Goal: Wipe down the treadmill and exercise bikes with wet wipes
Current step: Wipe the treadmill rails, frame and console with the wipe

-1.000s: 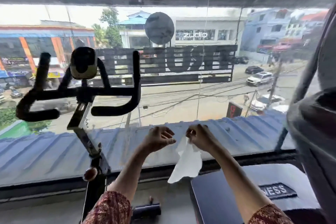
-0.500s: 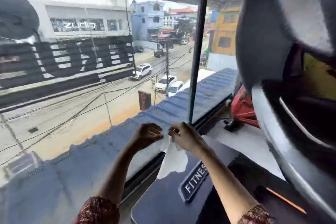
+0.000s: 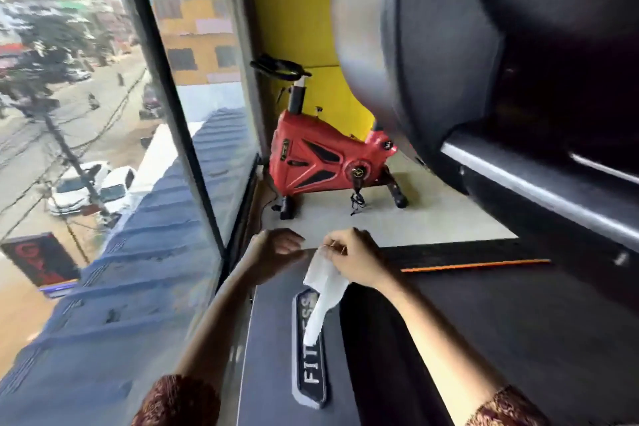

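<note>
Pinching anything, the right hand [image 3: 352,261]? (A)

Yes. Its fingertips grip the top edge of a crumpled white wet wipe [image 3: 323,290], and the sheet hangs below the hand in a narrowing strip. (B)

Left hand [image 3: 276,252]? (A)

Just beside the right, fingers curled in, near the wipe's top corner. Blurred there; cannot tell whether it grips the corner or nothing. (B)

Where is the wipe against the machine? (A)

In the air over the dark grey treadmill hood [image 3: 269,339], tail crossing the oval black badge [image 3: 310,370] lettered FITNESS. Contact with the hood: cannot tell. The treadmill's big grey console housing [image 3: 432,62] fills the upper right, blurred. A thin orange stripe [image 3: 473,266] runs along the black deck to the right of the right hand. (B)

Bikes? (A)

One red-bodied exercise bike [image 3: 321,159] with black handlebars stands on the pale floor [image 3: 432,218] beyond the hands, well apart from them. It is against the yellow wall [image 3: 294,10], near the tall glass window [image 3: 86,166]. White cars [image 3: 90,190] show in the street below. Forearms bare, maroon patterned sleeves [image 3: 176,401] at the bottom edge. (B)
</note>
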Tool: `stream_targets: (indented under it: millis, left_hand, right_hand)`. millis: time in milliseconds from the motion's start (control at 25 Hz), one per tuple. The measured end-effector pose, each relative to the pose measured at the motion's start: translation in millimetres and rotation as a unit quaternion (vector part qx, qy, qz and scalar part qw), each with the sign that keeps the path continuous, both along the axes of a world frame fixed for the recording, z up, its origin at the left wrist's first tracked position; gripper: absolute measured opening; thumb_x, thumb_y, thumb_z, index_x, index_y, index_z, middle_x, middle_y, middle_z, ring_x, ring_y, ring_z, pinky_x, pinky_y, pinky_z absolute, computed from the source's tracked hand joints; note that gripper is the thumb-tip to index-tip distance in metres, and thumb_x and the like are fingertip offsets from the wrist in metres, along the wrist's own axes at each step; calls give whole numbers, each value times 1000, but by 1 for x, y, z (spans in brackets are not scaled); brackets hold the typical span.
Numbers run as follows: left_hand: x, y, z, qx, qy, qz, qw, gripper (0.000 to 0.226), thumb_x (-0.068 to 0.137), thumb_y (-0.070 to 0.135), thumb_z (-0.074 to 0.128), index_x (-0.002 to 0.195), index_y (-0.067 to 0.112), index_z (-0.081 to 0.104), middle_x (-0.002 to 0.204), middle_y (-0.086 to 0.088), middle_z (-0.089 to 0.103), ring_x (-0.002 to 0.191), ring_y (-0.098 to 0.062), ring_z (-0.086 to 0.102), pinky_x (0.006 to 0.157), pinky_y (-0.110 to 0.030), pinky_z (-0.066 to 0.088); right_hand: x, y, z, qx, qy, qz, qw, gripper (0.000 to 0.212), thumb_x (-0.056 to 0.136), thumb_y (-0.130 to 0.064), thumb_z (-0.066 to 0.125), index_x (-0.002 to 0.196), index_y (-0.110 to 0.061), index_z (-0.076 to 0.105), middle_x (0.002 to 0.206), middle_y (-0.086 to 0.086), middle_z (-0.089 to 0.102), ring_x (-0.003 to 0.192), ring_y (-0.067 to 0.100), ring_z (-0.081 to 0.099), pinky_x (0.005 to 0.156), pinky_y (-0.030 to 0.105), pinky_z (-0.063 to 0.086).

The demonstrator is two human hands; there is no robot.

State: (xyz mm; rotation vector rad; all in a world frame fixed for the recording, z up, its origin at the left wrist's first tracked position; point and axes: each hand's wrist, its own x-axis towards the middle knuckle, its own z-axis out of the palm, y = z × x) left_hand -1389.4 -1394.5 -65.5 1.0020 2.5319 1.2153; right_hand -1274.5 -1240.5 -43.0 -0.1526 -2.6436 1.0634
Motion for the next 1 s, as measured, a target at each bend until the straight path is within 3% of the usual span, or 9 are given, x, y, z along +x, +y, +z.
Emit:
stream_targets:
  millis: [120, 200, 240, 440, 640, 880, 1000]
  left_hand:
    - [7, 21, -2, 13, -32, -76, 997, 16, 80, 2, 74, 91, 12, 67, 75, 9, 66, 63, 15, 60, 70, -5, 47]
    - [19, 37, -8, 10, -44, -135, 990, 18, 79, 3, 76, 92, 11, 67, 79, 2, 67, 65, 13, 61, 74, -8, 48]
    - [27, 46, -10, 12, -50, -163, 985, 18, 78, 5, 76, 92, 13, 67, 80, 2, 68, 66, 12, 61, 74, -8, 48]
    - [86, 93, -9, 22, -70, -265, 961, 19, 78, 7, 77, 95, 10, 71, 79, 7, 67, 68, 11, 61, 74, -9, 48]
    - [157, 137, -5, -1, -83, -345, 935, 18, 78, 7, 76, 96, 9, 71, 85, 0, 68, 67, 7, 61, 73, -7, 48]
    - [247, 197, -4, -23, -74, -457, 886, 17, 80, 17, 76, 95, 21, 70, 94, 4, 71, 88, -9, 66, 79, -13, 50]
    - [305, 227, 1, -29, -85, -514, 853, 17, 81, 17, 75, 95, 24, 69, 96, 5, 70, 92, -8, 65, 76, -6, 46]
  right_hand:
    - [21, 7, -8, 0, -8, -81, 997, 11, 88, -13, 61, 84, -6, 69, 66, -4, 59, 67, 11, 53, 61, 29, 43]
    - [46, 10, -12, -19, -12, -126, 992, 10, 88, -7, 60, 82, -3, 68, 61, -9, 53, 57, 0, 48, 55, 18, 38]
    - [62, 11, -12, -24, -16, -152, 988, 10, 88, -5, 60, 81, -3, 68, 60, -10, 53, 53, -3, 48, 53, 13, 34]
    - [152, 20, -6, -20, -24, -266, 964, 13, 88, -3, 58, 81, -5, 68, 62, -9, 57, 54, -6, 53, 50, 12, 34]
    - [246, 35, -11, -48, -33, -365, 929, 14, 90, -10, 59, 81, -17, 67, 59, -23, 59, 54, -8, 55, 52, 9, 36]
    - [341, 54, -9, -44, -20, -476, 878, 14, 92, -12, 58, 82, -14, 68, 64, -9, 59, 56, 0, 50, 57, 12, 37]
    - [395, 63, -6, -24, -16, -542, 840, 14, 92, -14, 58, 83, -14, 69, 73, 1, 66, 65, 12, 56, 58, 17, 39]
